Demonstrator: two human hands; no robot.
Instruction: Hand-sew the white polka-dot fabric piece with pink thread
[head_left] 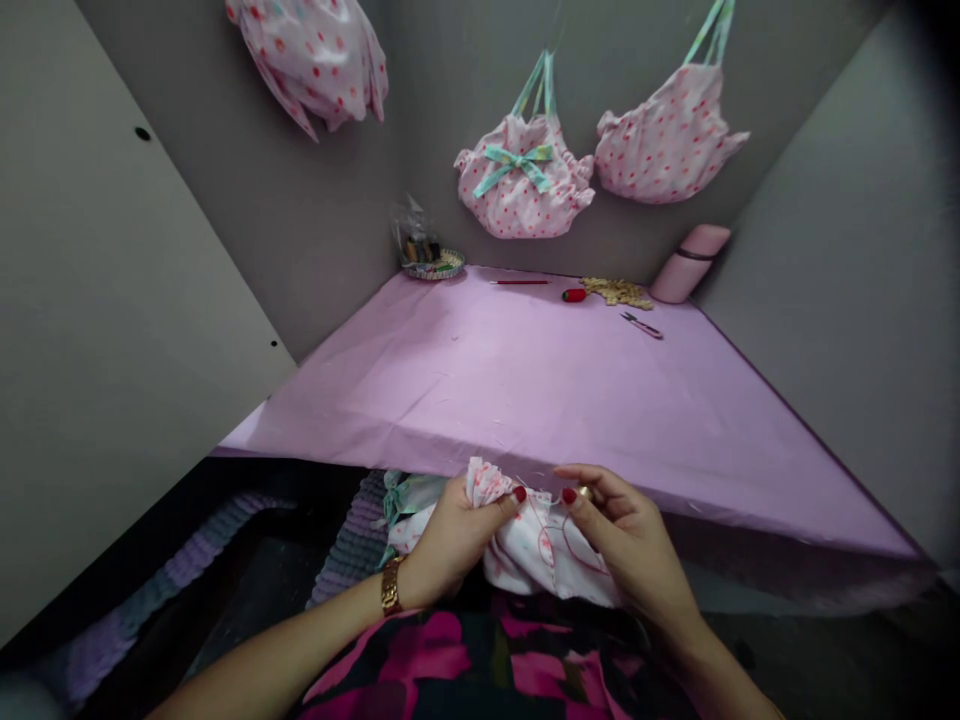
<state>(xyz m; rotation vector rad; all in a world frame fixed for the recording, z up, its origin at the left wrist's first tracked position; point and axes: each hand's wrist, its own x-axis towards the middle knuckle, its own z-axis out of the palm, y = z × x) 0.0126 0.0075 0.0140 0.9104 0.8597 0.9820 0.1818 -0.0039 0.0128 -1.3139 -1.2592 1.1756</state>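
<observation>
A white cloth garment with pink and red spots [517,560] lies bunched over my lap, just in front of the table edge. My left hand [457,530] is closed on its gathered edge, thumb on top. Close by on the right, my right hand [630,540] has thumb and forefinger pinched together at the cloth. What sits between those fingertips is too small to make out. Thin red thread [568,540] loops over the cloth near the right hand. Green ribbon-like fabric [412,495] shows beyond my left wrist.
On the pink-covered table [465,380] are thread snips [642,325], a red spool [574,295], a red pencil-like stick [520,282], a beige pile [619,292], a pink bottle [688,265] and a small basket [450,266]. Spotted cloth pieces [525,205] hang above.
</observation>
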